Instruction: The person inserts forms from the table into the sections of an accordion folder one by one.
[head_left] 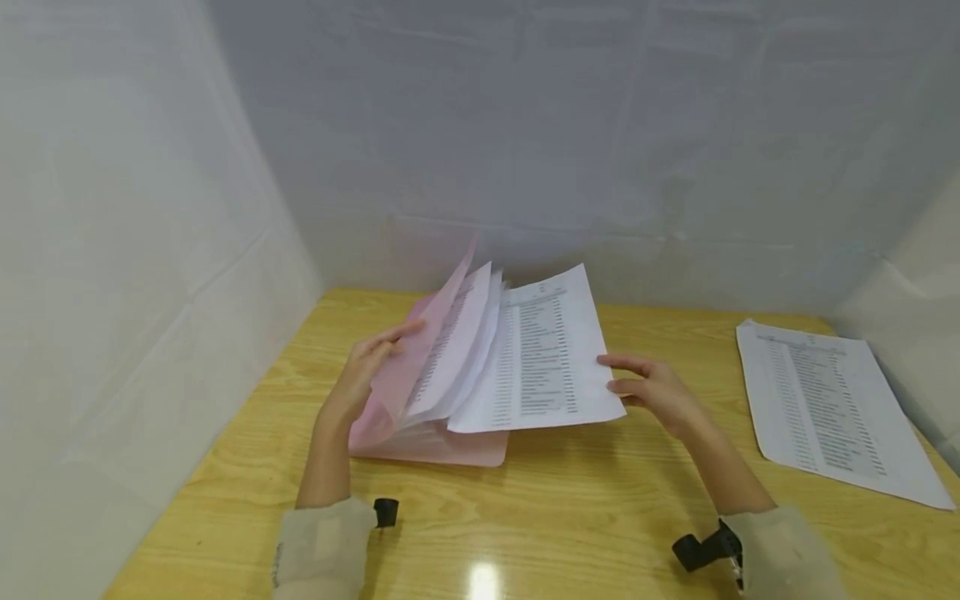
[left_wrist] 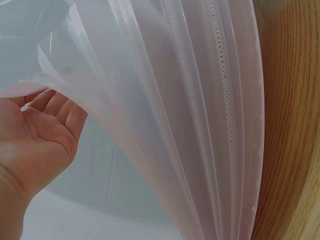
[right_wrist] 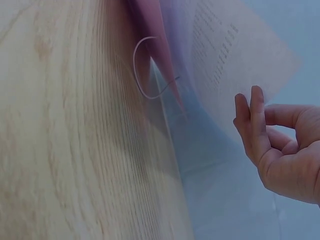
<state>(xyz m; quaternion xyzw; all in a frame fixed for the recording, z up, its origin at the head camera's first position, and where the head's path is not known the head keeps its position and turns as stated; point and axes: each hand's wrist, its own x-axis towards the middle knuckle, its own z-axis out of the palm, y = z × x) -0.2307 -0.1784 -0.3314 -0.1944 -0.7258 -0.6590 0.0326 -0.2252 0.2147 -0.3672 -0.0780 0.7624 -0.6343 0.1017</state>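
one sheet (head_left: 540,358) in hand, one more apart

from my distant seat i see the pink folder (head_left: 465,452) partly open on the table (head_left: 570,525), near the middle of the head frame. the left hand (head_left: 360,371) grips its raised cover (head_left: 408,367); the right hand (head_left: 660,396) pinches the right edge of the sheet. i judge the work to be midway: this sheet is at the folder, but whether it goes in or comes out, i cannot tell. a second sheet (head_left: 832,408) lies at the right side of the frame, well apart, so perhaps it is left or done.

as for the folder, it has several clear pockets (left_wrist: 150,100), fanned apart. at least one, beside the cover, shows printed paper; the others i cannot read. the sheet's left side meets these pockets, though i cannot tell if it sits inside one.
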